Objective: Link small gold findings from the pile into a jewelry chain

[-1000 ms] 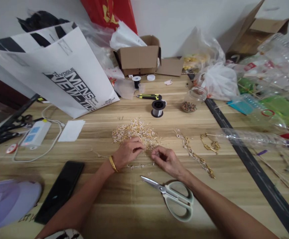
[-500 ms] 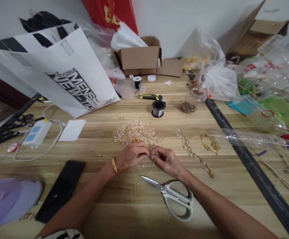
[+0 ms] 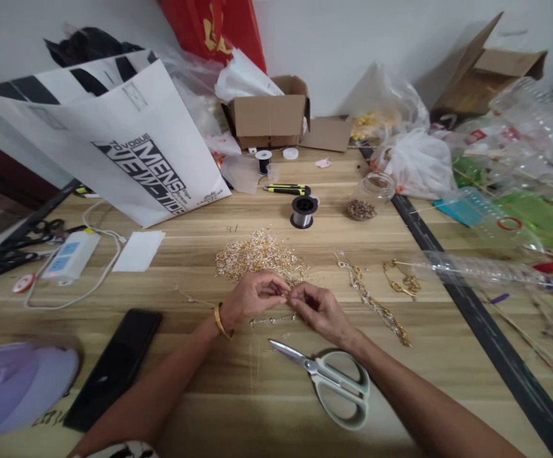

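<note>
My left hand point(image 3: 259, 294), with a gold bangle point(image 3: 220, 320) at the wrist, pinches thumb and fingers together. Its fingertips meet those of my right hand point(image 3: 321, 310), also closed in a pinch. What lies between them is too small to make out. Just beyond the hands is a heap of small gold and clear beads point(image 3: 257, 254). A short beaded strand point(image 3: 273, 319) lies on the table below the fingers. Scissors with pale green handles point(image 3: 327, 381) rest nearer me, blades slightly apart. A thin strand point(image 3: 193, 298) trails from beside my left hand.
Gold and silver chains point(image 3: 374, 296) lie to the right. Behind the heap are a wire spool point(image 3: 304, 212), a utility knife point(image 3: 286, 189) and a glass jar of beads point(image 3: 370, 196). A black phone point(image 3: 114, 369) and power strip point(image 3: 72, 256) are on the left; plastic bottles point(image 3: 510, 216) crowd the right.
My left hand's fingers have lifted and parted a little from the thumb, while both hands stay together. More of the beaded strand below shows. The view has shifted slightly.
</note>
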Action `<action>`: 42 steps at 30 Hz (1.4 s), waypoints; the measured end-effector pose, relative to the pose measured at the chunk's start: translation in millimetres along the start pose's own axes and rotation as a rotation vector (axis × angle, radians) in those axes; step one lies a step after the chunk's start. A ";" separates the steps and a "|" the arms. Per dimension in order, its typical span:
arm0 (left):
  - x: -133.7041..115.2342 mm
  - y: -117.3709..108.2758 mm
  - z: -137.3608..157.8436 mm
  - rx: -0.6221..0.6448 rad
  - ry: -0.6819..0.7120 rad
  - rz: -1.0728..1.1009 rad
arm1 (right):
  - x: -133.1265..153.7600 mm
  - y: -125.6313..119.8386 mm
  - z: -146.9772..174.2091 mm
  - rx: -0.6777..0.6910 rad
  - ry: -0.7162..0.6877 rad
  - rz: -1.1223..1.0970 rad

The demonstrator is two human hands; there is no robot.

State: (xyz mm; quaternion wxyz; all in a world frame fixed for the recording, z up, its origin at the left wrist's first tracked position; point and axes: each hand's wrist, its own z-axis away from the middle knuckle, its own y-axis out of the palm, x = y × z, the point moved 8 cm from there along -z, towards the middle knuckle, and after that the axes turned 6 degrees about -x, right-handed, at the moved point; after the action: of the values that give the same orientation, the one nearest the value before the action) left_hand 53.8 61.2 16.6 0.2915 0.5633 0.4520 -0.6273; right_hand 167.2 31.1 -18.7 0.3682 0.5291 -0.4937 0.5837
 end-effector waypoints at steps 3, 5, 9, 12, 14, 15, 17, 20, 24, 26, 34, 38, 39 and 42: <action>10.4 -2.0 -0.7 -0.011 -0.095 0.094 | -0.9 0.3 -0.1 -0.001 0.009 -0.017; 14.7 -3.3 -1.1 -0.013 -0.125 0.100 | -1.1 0.0 -0.2 -0.005 0.012 -0.023; 17.9 -3.8 -2.0 0.002 -0.124 0.065 | -0.5 -1.3 -0.5 -0.012 0.015 -0.021; 16.6 -2.4 -2.5 0.012 -0.081 0.032 | 0.5 -1.6 -0.5 -0.010 0.017 -0.017; 16.3 -1.0 -2.6 0.016 -0.070 0.029 | 1.0 -1.3 -0.3 -0.006 0.018 -0.020; 16.0 -0.4 -2.5 0.015 -0.066 0.031 | 1.0 -1.2 -0.1 -0.004 0.019 -0.023; 14.2 0.3 -2.3 0.012 -0.047 0.026 | 0.4 -0.8 0.2 -0.001 0.023 -0.029; 10.8 0.9 -2.0 0.011 -0.013 -0.012 | -0.8 -0.7 0.2 -0.004 0.030 -0.040; 8.4 -1.8 -2.8 0.002 0.001 -0.016 | -0.8 -1.7 -0.5 -0.022 0.035 -0.049; 8.1 -6.8 -4.2 -0.028 -0.001 -0.010 | -0.7 -2.1 -0.7 -0.029 0.033 -0.026; 17.9 -35.0 -8.2 -0.190 0.005 -0.174 | 0.9 -2.3 -0.7 -0.034 0.001 0.041; 21.1 -37.6 -8.6 -0.201 -0.014 -0.189 | 2.4 -1.6 -0.8 -0.024 -0.009 0.047; 21.5 -37.1 -8.7 -0.199 -0.026 -0.172 | 2.7 -1.3 -0.8 -0.020 -0.012 0.049; 22.0 -34.9 -8.9 -0.195 -0.056 -0.116 | 3.2 -1.0 -0.4 -0.014 -0.023 0.055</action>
State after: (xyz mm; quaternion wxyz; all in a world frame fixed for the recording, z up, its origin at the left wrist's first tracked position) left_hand 22.9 87.0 3.9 0.3207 0.4875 0.5344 -0.6115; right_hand 167.5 31.4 -15.4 0.3502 0.5194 -0.5164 0.5839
